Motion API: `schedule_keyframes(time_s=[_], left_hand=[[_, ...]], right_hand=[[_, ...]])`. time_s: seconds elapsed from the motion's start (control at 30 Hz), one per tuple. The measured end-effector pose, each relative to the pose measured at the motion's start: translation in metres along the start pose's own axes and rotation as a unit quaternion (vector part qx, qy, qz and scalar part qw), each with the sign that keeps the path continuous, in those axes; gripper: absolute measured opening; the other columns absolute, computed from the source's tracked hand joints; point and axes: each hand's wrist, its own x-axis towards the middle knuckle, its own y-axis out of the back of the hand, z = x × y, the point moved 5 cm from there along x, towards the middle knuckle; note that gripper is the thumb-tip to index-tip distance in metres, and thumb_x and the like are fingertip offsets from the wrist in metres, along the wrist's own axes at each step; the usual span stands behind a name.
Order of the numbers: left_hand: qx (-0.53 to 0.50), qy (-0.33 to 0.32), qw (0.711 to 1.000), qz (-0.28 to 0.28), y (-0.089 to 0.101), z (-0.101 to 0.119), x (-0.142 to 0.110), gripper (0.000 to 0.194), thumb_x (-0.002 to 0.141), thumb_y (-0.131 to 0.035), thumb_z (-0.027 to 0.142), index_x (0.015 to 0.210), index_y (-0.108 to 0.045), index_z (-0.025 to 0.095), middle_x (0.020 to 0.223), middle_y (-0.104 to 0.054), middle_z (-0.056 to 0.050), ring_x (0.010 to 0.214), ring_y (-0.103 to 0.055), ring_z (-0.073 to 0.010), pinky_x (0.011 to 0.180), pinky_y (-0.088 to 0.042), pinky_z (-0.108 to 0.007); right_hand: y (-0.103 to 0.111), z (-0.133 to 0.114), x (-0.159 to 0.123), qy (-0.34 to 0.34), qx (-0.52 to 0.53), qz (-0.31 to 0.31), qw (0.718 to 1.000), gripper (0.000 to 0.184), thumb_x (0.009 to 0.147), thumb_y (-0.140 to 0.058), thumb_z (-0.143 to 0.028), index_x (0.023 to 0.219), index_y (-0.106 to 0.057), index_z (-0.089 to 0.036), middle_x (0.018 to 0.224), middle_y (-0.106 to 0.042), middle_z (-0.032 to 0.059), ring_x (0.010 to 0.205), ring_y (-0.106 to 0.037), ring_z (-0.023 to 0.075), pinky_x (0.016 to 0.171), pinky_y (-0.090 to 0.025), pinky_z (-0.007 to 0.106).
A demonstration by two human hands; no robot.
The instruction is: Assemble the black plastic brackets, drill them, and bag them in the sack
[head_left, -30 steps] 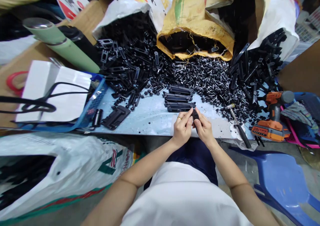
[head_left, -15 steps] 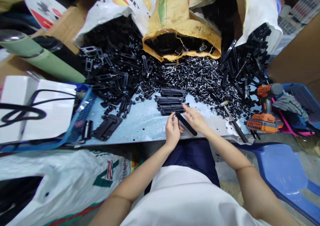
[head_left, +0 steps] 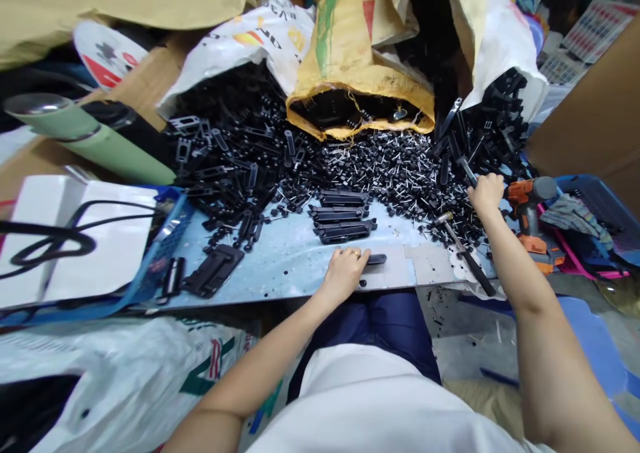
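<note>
Strip [head_left: 377,259]: under my left hand [head_left: 345,269]
Stack [head_left: 343,216]: behind the strip
Hammer [head_left: 464,251]: right of both
Drill [head_left: 523,194]: right of hammer

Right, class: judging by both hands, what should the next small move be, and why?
Probably the right hand should draw the dark strip toward the left hand: the right hand appears to grip the strip's near end beside the heaped parts, while the left lies over a black part on the bench.

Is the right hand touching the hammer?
Apart. The head view shows a visible gap, with small black parts lying between the right hand and the hammer.
</note>
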Motion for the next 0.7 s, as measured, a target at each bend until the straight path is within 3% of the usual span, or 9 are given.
schedule_keyframes(time_s=[0.07, 0.17, 0.23, 0.3, 0.37, 0.47, 0.57, 0.7], left_hand=[[-0.004, 0.016, 1.000, -0.015, -0.004, -0.004, 0.000, 0.035, 0.086, -0.042, 0.014, 0.120, -0.052, 0.015, 0.095, -0.061, -0.013, 0.092, -0.056, -0.0245, 0.078, -0.041, -0.037], [-0.047, -0.015, 0.998, -0.042, -0.009, -0.002, 0.005, 0.037, 0.087, -0.044, 0.024, 0.123, -0.048, 0.017, 0.103, -0.060, -0.011, 0.098, -0.053, -0.0242, 0.082, -0.041, -0.036], [-0.075, -0.037, 0.995, -0.063, -0.010, 0.002, 0.010, 0.037, 0.088, -0.040, 0.023, 0.124, -0.046, 0.017, 0.108, -0.058, -0.010, 0.102, -0.052, -0.0232, 0.086, -0.041, -0.036], [-0.090, -0.038, 0.992, -0.082, -0.009, 0.004, 0.015, 0.039, 0.087, -0.038, 0.020, 0.125, -0.045, 0.016, 0.111, -0.057, -0.011, 0.105, -0.051, -0.0231, 0.090, -0.040, -0.037], [-0.100, -0.030, 0.990, -0.095, -0.006, 0.007, 0.018, 0.040, 0.085, -0.039, 0.022, 0.124, -0.045, 0.015, 0.114, -0.056, -0.011, 0.107, -0.050, -0.0235, 0.092, -0.039, -0.038], [-0.106, -0.029, 0.989, -0.097, -0.002, 0.011, 0.017, 0.041, 0.083, -0.049, 0.036, 0.117, -0.048, 0.015, 0.113, -0.056, -0.011, 0.106, -0.051, -0.0261, 0.091, -0.040, -0.039], [-0.102, -0.029, 0.992, -0.067, -0.001, 0.012, 0.014, 0.056, 0.070, -0.061, 0.054, 0.110, -0.050, 0.015, 0.104, -0.059, -0.011, 0.099, -0.054, -0.0289, 0.085, -0.043, -0.041], [-0.103, -0.041, 0.994, -0.019, -0.007, 0.010, 0.009, 0.047, 0.072, -0.062, 0.052, 0.101, -0.050, 0.017, 0.094, -0.062, -0.009, 0.088, -0.059, -0.0254, 0.076, -0.046, -0.036]], right_hand=[[-0.013, -0.018, -0.031, 0.087, 0.001, -0.073, 0.994, 0.009, 0.076, -0.060, -0.016, 0.083, -0.054, -0.016, 0.084, -0.058, 0.0108, 0.082, -0.052, 0.0206, 0.071, -0.037, 0.032], [-0.036, -0.040, -0.098, 0.202, 0.014, -0.214, 0.956, 0.022, 0.071, -0.069, -0.035, 0.078, -0.053, -0.021, 0.058, -0.051, -0.0017, 0.053, -0.046, 0.0141, 0.054, -0.032, 0.024], [-0.048, -0.054, -0.146, 0.320, -0.009, -0.303, 0.897, 0.026, 0.075, -0.065, -0.044, 0.078, -0.054, -0.020, 0.061, -0.055, -0.0007, 0.052, -0.048, 0.0137, 0.052, -0.030, 0.023], [-0.058, -0.062, -0.184, 0.422, -0.076, -0.355, 0.831, 0.027, 0.085, -0.053, -0.045, 0.085, -0.054, -0.018, 0.076, -0.061, 0.0050, 0.060, -0.054, 0.0152, 0.054, -0.030, 0.024], [-0.066, -0.064, -0.201, 0.452, -0.152, -0.369, 0.798, 0.030, 0.091, -0.043, -0.043, 0.093, -0.054, -0.016, 0.088, -0.062, 0.0093, 0.070, -0.058, 0.0171, 0.056, -0.031, 0.024], [-0.070, -0.065, -0.205, 0.436, -0.209, -0.373, 0.792, 0.033, 0.093, -0.035, -0.044, 0.101, -0.054, -0.017, 0.092, -0.062, 0.0099, 0.079, -0.059, 0.0189, 0.058, -0.031, 0.024], [-0.066, -0.069, -0.203, 0.421, -0.224, -0.352, 0.805, 0.037, 0.094, -0.031, -0.045, 0.107, -0.053, -0.019, 0.091, -0.062, 0.0100, 0.082, -0.059, 0.0202, 0.061, -0.031, 0.026], [-0.054, -0.078, -0.206, 0.427, -0.231, -0.320, 0.814, 0.037, 0.095, -0.027, -0.041, 0.114, -0.052, -0.021, 0.092, -0.062, 0.0114, 0.085, -0.058, 0.0216, 0.065, -0.031, 0.028]])
